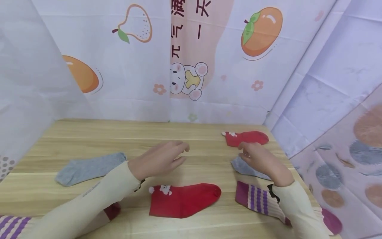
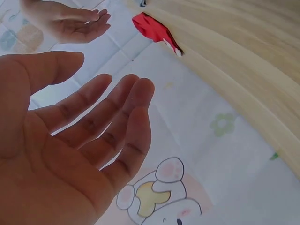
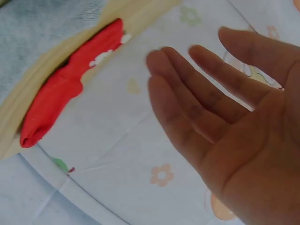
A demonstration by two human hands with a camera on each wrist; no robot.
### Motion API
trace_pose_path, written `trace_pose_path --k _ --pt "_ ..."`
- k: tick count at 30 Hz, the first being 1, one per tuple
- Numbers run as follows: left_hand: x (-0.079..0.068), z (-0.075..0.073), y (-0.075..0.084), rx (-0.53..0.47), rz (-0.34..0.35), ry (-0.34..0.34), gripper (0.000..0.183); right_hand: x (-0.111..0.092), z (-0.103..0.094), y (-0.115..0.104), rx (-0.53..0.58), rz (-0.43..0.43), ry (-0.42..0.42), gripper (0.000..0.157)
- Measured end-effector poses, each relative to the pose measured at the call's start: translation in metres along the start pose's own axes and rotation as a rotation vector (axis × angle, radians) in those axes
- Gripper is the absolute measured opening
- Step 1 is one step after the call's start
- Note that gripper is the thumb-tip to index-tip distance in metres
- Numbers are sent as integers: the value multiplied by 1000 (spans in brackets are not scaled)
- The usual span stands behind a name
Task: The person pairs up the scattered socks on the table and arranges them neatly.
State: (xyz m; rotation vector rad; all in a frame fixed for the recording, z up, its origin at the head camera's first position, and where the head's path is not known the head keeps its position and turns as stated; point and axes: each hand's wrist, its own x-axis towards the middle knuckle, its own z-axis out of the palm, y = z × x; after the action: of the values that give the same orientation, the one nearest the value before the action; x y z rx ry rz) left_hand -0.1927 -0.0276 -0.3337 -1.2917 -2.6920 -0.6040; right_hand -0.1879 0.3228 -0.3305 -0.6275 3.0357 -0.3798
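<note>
My left hand (image 1: 162,158) hovers over the middle of the table, fingers loosely bent and nothing held; its bare palm (image 2: 61,173) shows in the left wrist view. Below it lies a red sock (image 1: 185,199) with a white animal figure at the cuff. To its left rests a grey sock (image 1: 89,168). My right hand (image 1: 262,161), also holding nothing, is above a second grey sock (image 1: 247,168) that it partly hides. Just beyond is another red sock (image 1: 249,138). A purple-striped sock (image 1: 259,199) lies nearer me, partly under the right sleeve.
Another purple-striped sock (image 1: 15,225) lies at the front left, mostly covered by the left sleeve (image 1: 89,202). The wooden table (image 1: 143,132) meets a printed white curtain (image 1: 131,76) at the back. More curtain (image 1: 334,99) hangs along the right side.
</note>
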Motion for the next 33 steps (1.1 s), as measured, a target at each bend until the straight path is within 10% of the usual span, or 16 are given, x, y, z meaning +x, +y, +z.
trace_pose_path --k 12,33 --pt "70 12 7 67 79 -9 19 -5 3 32 -18 11 109 12" --pt "147 54 -3 84 134 -74 24 6 -1 91 -28 84 161 23"
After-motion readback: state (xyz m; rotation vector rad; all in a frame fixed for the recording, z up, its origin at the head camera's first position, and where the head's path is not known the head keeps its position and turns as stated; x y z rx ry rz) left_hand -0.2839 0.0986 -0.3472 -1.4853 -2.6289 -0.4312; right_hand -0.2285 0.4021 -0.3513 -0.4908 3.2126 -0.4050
